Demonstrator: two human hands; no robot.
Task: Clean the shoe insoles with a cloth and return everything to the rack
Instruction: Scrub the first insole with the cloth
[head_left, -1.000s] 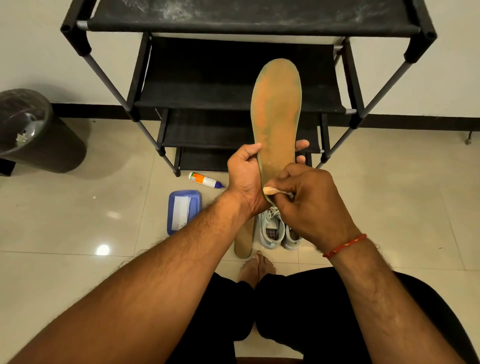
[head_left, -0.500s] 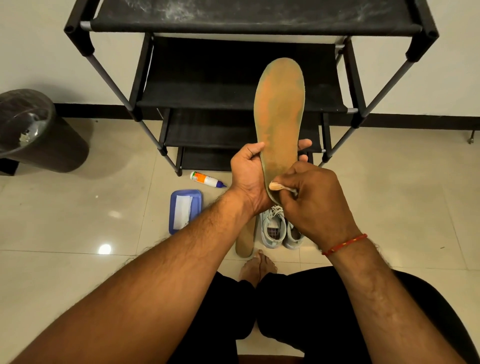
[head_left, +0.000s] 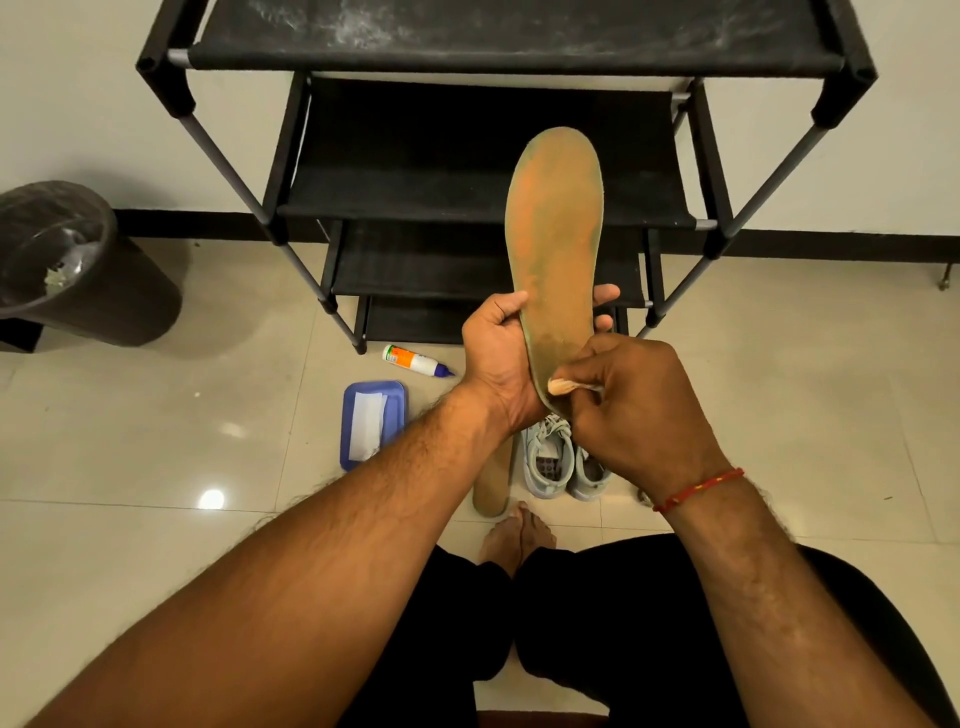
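A: Where is the insole now, and who holds it?

B: The insole (head_left: 556, 234) stands upright in front of the rack (head_left: 467, 156), with the toe end up. The left hand (head_left: 498, 358) grips its lower part, the thumb on one edge and the fingers curled behind the other. The right hand (head_left: 639, 405) pinches a small cloth (head_left: 563, 387) in curled fingers and presses it on the heel end.

A: How will it handle?

B: I judge it light, thin and bendable, so it would flop if held only at the tip. Taking hold low, near the heel, gives support against the rubbing. The surface looks worn and matte, probably not slippery.

A: And the containers?

B: On the floor in front of the rack, a blue tray (head_left: 397, 400) holds a white folded sheet (head_left: 366, 426). To the left of the rack, a dark bin (head_left: 119, 306) has some light scraps inside. A small bottle (head_left: 413, 360) lies near the rack's foot. The shoes (head_left: 550, 457) and a second insole (head_left: 491, 486) lie on the floor before the rack, not yet returned to it.
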